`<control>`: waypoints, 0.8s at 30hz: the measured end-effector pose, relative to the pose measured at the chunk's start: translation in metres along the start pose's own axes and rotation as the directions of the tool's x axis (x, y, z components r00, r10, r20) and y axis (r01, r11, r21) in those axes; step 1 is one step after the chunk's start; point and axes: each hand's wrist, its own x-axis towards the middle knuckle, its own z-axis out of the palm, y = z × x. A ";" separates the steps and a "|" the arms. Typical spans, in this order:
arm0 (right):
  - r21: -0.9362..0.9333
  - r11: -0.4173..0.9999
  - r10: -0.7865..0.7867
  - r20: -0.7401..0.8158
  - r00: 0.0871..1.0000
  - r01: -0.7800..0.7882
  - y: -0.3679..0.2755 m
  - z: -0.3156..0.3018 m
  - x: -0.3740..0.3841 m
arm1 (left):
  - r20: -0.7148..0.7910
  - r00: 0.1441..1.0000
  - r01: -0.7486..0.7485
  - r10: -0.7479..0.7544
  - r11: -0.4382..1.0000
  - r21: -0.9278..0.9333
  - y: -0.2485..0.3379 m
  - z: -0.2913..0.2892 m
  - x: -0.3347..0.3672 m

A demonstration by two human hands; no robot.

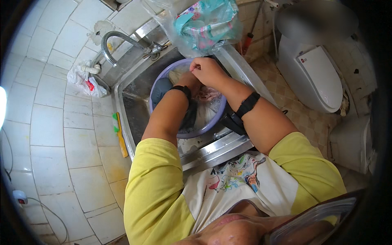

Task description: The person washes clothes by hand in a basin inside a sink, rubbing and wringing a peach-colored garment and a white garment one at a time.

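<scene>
A purple basin [197, 133] stands in the metal sink [212, 153], holding sudsy water and wet clothes. Among them are a pink cloth [208, 94], a blue-grey cloth [161, 90] and a pale one [204, 116]. My right hand [209, 72] is above the basin's far part, its fingers curled closed; whatever they grip, if anything, is hidden. Just beneath and beside it is my left hand [192, 81], reaching over the clothes with its fingers out of sight. Both arms wear black straps.
A curved metal faucet [122, 37] rises behind the sink's left side. On the left edge leans a yellow brush with green bristles [119, 134]. A clear bag with a teal floral item [208, 25] sits at the far corner. To the right is a white toilet [320, 77].
</scene>
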 end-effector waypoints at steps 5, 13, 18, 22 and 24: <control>0.030 1.000 0.005 -0.015 1.000 -0.005 -0.003 -0.003 0.001 | -0.170 0.985 -0.010 -0.033 0.969 -0.246 -0.018 0.041 0.025; 0.036 0.999 -0.005 0.004 1.000 0.005 -0.002 0.002 0.005 | -0.226 0.968 -0.036 -0.107 0.833 -0.552 -0.023 0.025 0.007; -0.020 0.994 -0.110 -0.045 0.993 0.109 0.007 0.004 0.005 | -0.575 0.818 -0.270 -0.020 0.869 -0.415 0.012 0.004 -0.035; -0.035 0.997 -0.062 0.009 0.998 0.063 0.012 0.004 0.005 | -0.069 0.982 -0.184 0.176 0.807 -0.561 0.042 0.008 -0.074; -0.123 0.991 -0.052 0.057 0.997 0.058 0.017 0.006 0.008 | -0.062 0.981 -0.195 0.185 0.891 -0.411 0.058 0.017 -0.088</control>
